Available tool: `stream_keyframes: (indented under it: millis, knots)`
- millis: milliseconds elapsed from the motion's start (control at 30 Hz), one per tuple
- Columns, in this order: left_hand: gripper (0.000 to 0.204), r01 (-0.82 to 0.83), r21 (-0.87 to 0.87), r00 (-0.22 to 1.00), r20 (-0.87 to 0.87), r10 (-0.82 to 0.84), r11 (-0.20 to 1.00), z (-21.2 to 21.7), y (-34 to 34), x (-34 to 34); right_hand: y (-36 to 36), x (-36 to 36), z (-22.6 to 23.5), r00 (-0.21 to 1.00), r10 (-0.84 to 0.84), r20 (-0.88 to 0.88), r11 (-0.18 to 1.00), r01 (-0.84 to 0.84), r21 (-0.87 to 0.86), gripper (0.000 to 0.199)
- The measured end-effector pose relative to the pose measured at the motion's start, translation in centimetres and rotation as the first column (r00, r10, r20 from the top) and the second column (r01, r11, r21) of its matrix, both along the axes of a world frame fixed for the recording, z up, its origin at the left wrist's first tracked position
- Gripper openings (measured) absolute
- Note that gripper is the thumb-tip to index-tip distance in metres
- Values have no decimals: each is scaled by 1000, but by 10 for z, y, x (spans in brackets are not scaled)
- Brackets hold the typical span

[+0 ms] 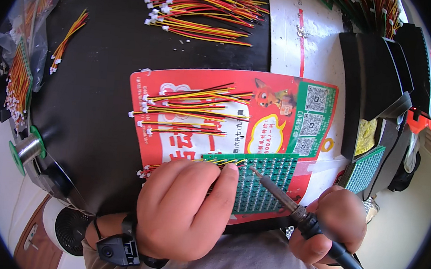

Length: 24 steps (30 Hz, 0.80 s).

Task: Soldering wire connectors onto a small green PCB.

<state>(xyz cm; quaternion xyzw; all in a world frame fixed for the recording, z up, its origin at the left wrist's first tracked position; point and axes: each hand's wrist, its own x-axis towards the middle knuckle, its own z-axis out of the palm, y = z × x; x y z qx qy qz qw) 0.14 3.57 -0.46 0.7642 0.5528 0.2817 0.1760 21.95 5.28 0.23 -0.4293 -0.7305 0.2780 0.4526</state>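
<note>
My left hand (182,207) is closed, thumb and forefinger pinching thin yellow, red and black wires whose ends lie at the upper left edge of a green circuit board (272,187). White plugs on those wires stick out left of the hand. My right hand (333,214) grips a soldering iron (284,198) by its dark handle. Its tip points up and left, close to the wire ends; whether it touches them I cannot tell. The board shows rows of small repeated parts, and my left fingers cover its left side. Below it is a red printed sheet (297,184).
More plugged wires (192,107) lie on the sheet, with a larger bunch (205,12) beyond. Solder wire on a spool (29,149) stands at left, near a bag (37,14) of wires. At right are a black stand (375,71), yellow sponge (366,136) and another green board (364,169).
</note>
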Motion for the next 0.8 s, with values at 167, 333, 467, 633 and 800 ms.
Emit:
stream_keyframes:
  millis: [167, 333, 467, 633, 800]
  knots:
    - [23, -38, 2, 998, 43, 38, 999, 2, 2, 0, -2, 2, -3, 999, -12, -44, 998, 15, 55, 47]
    - [18, -228, 20, 973, -9, 229, 973, 14, 14, -33, -5, 9, 0, 999, -42, 13, 999, 41, 33, 39]
    - [17, -282, 27, 957, -71, 283, 959, 7, 19, -51, -7, 11, 7, 999, -13, 51, 999, 14, -28, 39]
    - [17, -266, -58, 960, -106, 259, 962, 10, 21, -50, -8, 12, 8, 999, -26, 42, 998, 28, -53, 37]
    - [16, -265, -89, 955, -162, 248, 960, 11, 21, -48, -6, 11, 7, 999, -3, 54, 999, 5, -43, 36]
